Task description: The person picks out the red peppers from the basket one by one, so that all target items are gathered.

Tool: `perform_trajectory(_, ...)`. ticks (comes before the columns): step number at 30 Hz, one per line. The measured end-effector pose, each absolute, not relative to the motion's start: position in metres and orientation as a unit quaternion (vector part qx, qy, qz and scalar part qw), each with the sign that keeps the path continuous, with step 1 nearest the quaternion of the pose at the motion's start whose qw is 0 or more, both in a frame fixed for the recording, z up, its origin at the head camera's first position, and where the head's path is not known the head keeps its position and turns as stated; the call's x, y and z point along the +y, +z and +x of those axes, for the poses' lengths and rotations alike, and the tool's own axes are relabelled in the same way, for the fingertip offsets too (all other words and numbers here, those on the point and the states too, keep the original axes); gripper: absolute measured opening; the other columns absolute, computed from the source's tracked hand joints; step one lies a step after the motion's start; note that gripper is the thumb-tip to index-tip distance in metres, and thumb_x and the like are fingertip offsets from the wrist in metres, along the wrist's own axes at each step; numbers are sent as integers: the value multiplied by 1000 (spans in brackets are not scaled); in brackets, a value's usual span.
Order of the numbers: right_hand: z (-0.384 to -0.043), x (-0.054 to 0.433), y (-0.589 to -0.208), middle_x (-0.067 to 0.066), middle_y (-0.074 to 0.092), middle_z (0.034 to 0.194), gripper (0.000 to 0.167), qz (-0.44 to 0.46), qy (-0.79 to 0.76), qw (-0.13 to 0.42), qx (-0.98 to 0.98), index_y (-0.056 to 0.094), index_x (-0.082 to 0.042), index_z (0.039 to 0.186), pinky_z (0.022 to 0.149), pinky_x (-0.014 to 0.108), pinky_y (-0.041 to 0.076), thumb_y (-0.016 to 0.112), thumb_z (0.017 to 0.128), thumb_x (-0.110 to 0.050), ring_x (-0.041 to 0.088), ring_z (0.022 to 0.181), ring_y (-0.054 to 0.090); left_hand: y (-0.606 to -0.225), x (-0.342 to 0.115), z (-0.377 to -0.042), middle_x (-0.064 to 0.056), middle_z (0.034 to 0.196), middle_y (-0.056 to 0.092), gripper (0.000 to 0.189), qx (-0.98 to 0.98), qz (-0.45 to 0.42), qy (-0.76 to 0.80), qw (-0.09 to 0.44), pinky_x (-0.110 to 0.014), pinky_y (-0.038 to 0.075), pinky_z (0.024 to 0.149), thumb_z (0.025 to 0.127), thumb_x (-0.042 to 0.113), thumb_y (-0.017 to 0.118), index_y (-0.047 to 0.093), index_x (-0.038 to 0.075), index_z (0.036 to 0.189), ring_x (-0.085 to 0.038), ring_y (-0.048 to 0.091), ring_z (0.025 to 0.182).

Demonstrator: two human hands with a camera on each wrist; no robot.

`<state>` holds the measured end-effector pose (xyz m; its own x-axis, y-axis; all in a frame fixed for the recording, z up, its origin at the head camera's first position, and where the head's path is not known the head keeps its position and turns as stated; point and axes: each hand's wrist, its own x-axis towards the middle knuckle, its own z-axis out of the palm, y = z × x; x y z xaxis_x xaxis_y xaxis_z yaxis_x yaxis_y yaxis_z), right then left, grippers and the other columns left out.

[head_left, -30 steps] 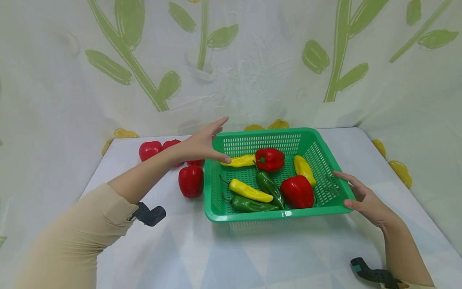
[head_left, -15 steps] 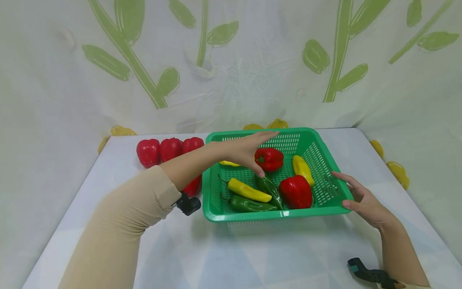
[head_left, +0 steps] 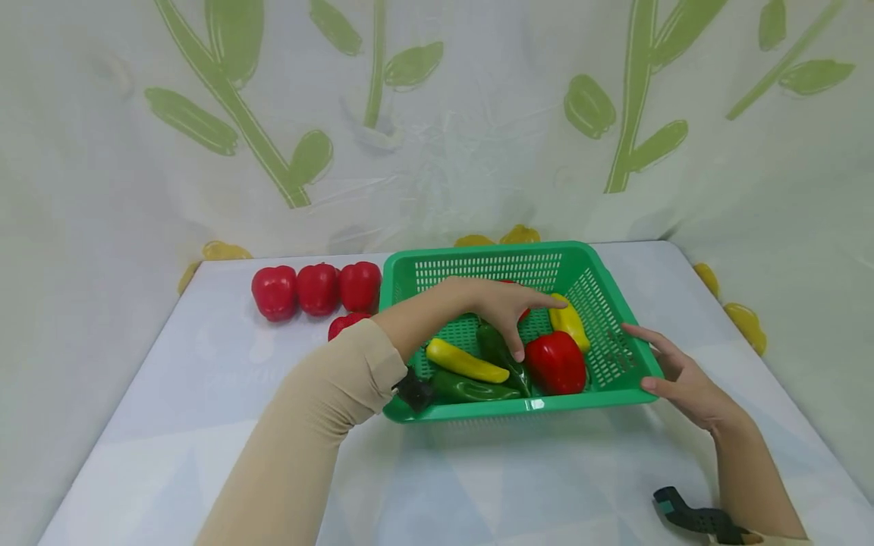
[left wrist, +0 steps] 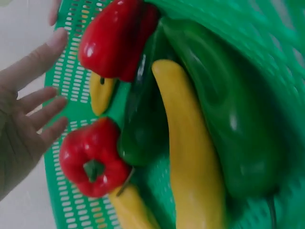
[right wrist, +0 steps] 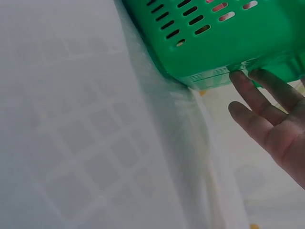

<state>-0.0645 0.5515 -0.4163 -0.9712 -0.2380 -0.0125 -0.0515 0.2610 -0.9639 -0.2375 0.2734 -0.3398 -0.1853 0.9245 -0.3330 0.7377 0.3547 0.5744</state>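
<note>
Basket [head_left: 478, 411] of green plastic sits right of centre in the head view, with your left hand [head_left: 501, 303] over its middle. That grip is wide and holds nothing; your thumb points down between the dark green pepper [head_left: 497, 350] and the front red pepper [head_left: 556, 364]. More red peppers [head_left: 275, 294] stand on the table [head_left: 253, 409] at the frame's left. Your black wrist mount [head_left: 414, 390] overlaps the basket's lower-left corner, so dropping your forearm could catch the rim and drag everything.

In the left wrist view, your spread fingers fill the left edge, while the long yellow pepper [left wrist: 190, 143] lies among green ones at centre. Packed this closely, the smooth, rounded peppers could roll if your thumb nudges one, or you could pinch two together.

In the right wrist view, your right hand [right wrist: 286, 138] enters from the right, its grip loose, fingertips against the basket wall. With such light support, a bump could swivel the basket.
</note>
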Motion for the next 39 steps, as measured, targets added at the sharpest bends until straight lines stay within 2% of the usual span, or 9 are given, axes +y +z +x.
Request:
perform_trajectory(5,-64,552,-417,-10,30,136,62,-95,-605,77,787,27,-23,149,81,24,52,54,94,-15,6,109,50,-352,284,-243,-2,154,29,93,737,526,157,394,-24,40,103,77,21,78,23,14,151,-17,30,140)
perform_trajectory(11,-65,553,-416,-12,30,137,62,-104,-604,77,786,26,-22,149,81,24,52,54,94,-14,6,109,50,-360,292,-251,-3,146,43,87,755,507,148,388,-25,44,99,78,31,77,29,15,149,-14,42,131)
perform_trajectory(16,-66,552,-415,-12,31,136,61,-107,-606,73,785,27,-22,149,80,24,53,54,95,-16,6,108,51,-362,301,-249,-2,142,46,86,759,506,109,396,-28,45,97,77,41,75,32,14,147,-13,43,125)
perform_trajectory(20,-66,552,-415,-12,30,136,61,-106,-604,74,786,27,-22,149,80,24,53,54,95,-17,6,108,50,-366,304,-247,0,138,48,85,761,499,106,401,-24,47,91,78,39,75,33,13,147,-11,44,119)
perform_trajectory(24,-66,553,-416,-12,31,136,61,-104,-606,76,785,27,-23,149,80,25,53,54,95,-17,6,109,49,-369,304,-248,0,138,49,79,759,503,126,394,-23,47,91,80,35,74,36,11,145,-11,45,119)
perform_trajectory(28,-67,552,-416,-11,34,135,60,-106,-610,77,781,28,-23,149,79,25,53,54,95,-15,6,108,51,-370,302,-251,-2,141,48,71,748,514,153,391,-23,45,95,83,28,72,39,9,143,-13,44,126)
perform_trajectory(31,-67,553,-416,-10,35,135,61,-114,-613,76,778,28,-21,149,79,25,53,53,95,-12,7,108,52,-371,301,-252,-4,144,45,66,733,516,175,407,-23,46,94,86,21,69,39,8,144,-16,42,129)
perform_trajectory(35,-67,553,-416,-13,32,137,61,-117,-605,71,784,27,-21,149,79,24,52,54,94,-12,5,109,50,-373,299,-250,-4,151,34,65,715,463,216,478,-25,51,88,91,11,61,31,17,148,-19,37,131)
perform_trajectory(39,-67,554,-417,-15,32,136,61,-110,-597,67,792,27,-22,149,78,25,52,54,94,-15,4,110,49,-375,299,-246,-3,154,21,65,701,358,281,549,-31,52,90,95,2,50,25,24,150,-20,33,131)
